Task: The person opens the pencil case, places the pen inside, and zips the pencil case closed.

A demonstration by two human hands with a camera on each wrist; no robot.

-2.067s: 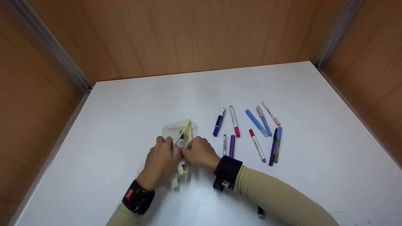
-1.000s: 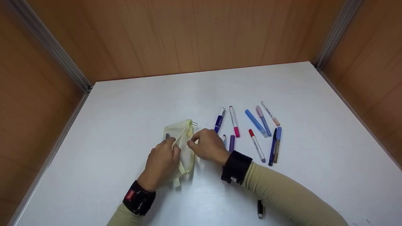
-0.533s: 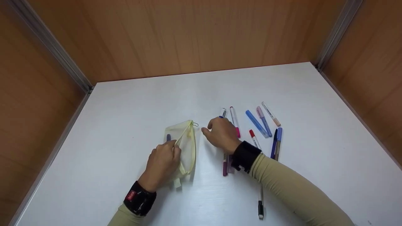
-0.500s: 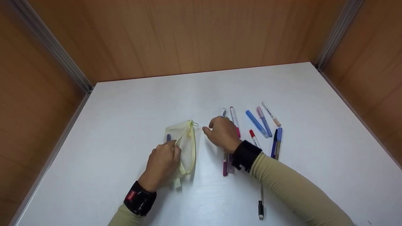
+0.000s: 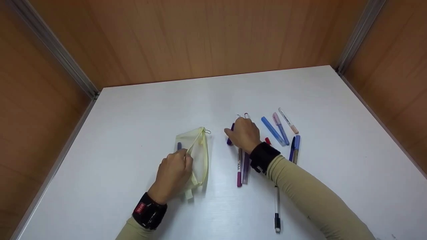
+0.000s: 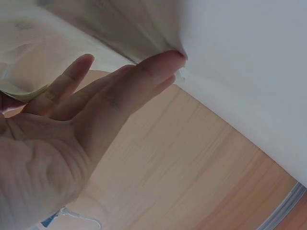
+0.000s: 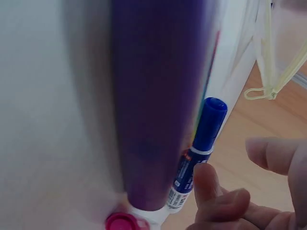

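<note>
Blue marker [image 7: 204, 139] lengthwise front-to-back (right hand [image 5: 244, 134] touching).

A white tabletop [image 5: 140, 110] sits boxed in by tall wood-grain panel walls [image 5: 200, 36] on three sides, joined at the back corners by grey metal strips [image 5: 53, 50], under even light.

Beige sleeves [image 5: 310, 203]; black wrist straps, red label on L strap [image 5: 139, 208].
</note>
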